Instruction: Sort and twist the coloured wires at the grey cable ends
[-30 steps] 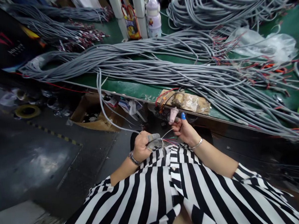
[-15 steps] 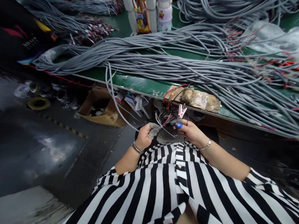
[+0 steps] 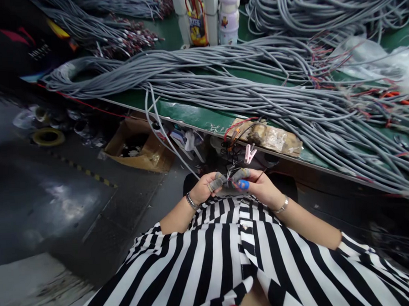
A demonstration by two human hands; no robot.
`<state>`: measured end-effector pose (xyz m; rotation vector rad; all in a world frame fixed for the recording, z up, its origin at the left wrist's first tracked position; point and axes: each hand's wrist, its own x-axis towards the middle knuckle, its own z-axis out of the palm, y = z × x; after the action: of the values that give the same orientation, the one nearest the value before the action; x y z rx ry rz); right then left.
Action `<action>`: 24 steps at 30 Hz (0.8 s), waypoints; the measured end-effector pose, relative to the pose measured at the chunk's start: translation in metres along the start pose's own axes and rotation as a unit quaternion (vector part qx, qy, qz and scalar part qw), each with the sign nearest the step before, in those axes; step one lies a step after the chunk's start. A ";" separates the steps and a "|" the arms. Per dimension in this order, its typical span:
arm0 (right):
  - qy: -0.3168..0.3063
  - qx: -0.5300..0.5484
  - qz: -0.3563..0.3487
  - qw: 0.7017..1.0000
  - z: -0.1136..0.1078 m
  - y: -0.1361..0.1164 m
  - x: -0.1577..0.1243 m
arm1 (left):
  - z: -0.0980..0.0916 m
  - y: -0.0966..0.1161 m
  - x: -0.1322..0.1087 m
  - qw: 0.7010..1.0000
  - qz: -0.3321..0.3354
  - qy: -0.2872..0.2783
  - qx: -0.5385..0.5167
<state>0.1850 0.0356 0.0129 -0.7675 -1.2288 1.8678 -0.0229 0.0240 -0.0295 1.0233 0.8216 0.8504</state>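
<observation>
My left hand (image 3: 206, 189) and my right hand (image 3: 259, 186) meet close in front of my striped shirt, just below the bench edge. Both pinch the thin coloured wires (image 3: 230, 178) at the stripped end of a grey cable (image 3: 162, 132) that drops from the bench and curves to my left hand. Grey finger cots cover my left fingertips; a blue one sits on a right finger. A pink clip (image 3: 249, 153) hangs just above my hands, under a taped brown block (image 3: 270, 138) on the bench edge.
A green bench (image 3: 189, 115) carries long bundles of grey cables (image 3: 256, 91) with red-tipped ends. A white bottle (image 3: 229, 15) and a yellow bag (image 3: 197, 23) stand at the back. A cardboard box (image 3: 139, 149) and a tape roll (image 3: 47, 136) lie on the dark floor at left.
My two hands have come together; the fanned-out wire ends seen earlier are now gathered between the fingertips of both hands. The right hand has dropped away from the pink clip.
</observation>
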 end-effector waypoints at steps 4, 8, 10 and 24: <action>-0.057 -0.151 -0.116 0.980 0.004 -0.010 -0.002 | -0.001 0.001 0.001 1.000 -0.014 -0.023 0.011; -0.002 -0.191 -0.160 0.968 0.004 -0.012 -0.004 | -0.006 -0.002 0.001 0.999 -0.008 -0.042 -0.008; 0.033 -0.149 -0.135 0.979 0.004 -0.008 -0.005 | -0.009 -0.004 0.001 0.998 -0.002 -0.052 -0.019; -0.085 -0.392 -0.277 0.873 0.004 -0.012 -0.003 | -0.004 0.006 0.003 0.996 -0.055 -0.075 -0.002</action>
<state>0.1870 0.0340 0.0262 -0.5522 -2.1045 0.9478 -0.0258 0.0297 -0.0258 1.0160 0.7414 0.6720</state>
